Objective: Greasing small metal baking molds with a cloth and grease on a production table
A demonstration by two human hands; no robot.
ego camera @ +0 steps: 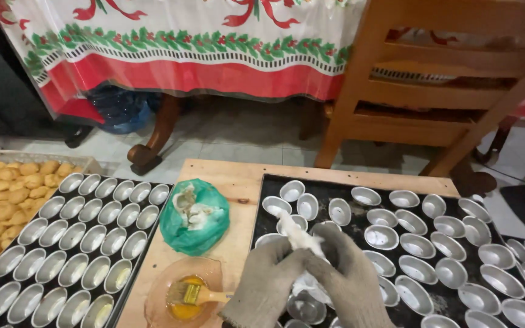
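Both hands wear grey knitted gloves. The left hand [267, 280] and right hand [349, 273] are closed together around a crumpled white cloth [301, 238], which pokes up and away between them. A small oval metal mould [305, 307] sits directly beneath, on the black baking tray [329, 189]. Left of the hands, a brush [197, 294] rests in an amber glass dish [159, 291].
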